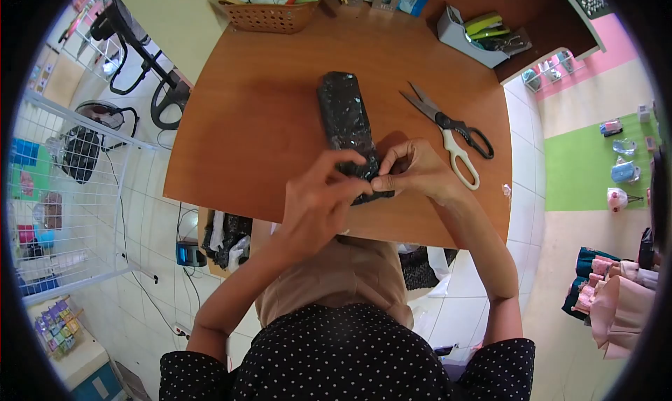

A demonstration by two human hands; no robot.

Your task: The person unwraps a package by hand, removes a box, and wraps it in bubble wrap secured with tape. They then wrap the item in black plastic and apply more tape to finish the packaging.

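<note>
A long package wrapped in shiny black plastic (344, 110) lies on the brown wooden table, its near end close to the front edge. My left hand (316, 197) is closed at that near end, fingers bent and thumb pressed to the plastic. On the other side, my right hand (418, 171) pinches the same end between thumb and fingertips. Both thumbs nearly meet there, and the fingers partly cover the wrapping. To the right of the package lie scissors (448, 123) with one black and one white handle, blades spread apart and pointing away from me.
At the back of the table (245, 121) stand a brown woven basket (273, 17) and a grey-white bin with tools (472, 40). A white wire rack (70, 191) and cables are on the left. Bags with black and white material lie below the table's front edge.
</note>
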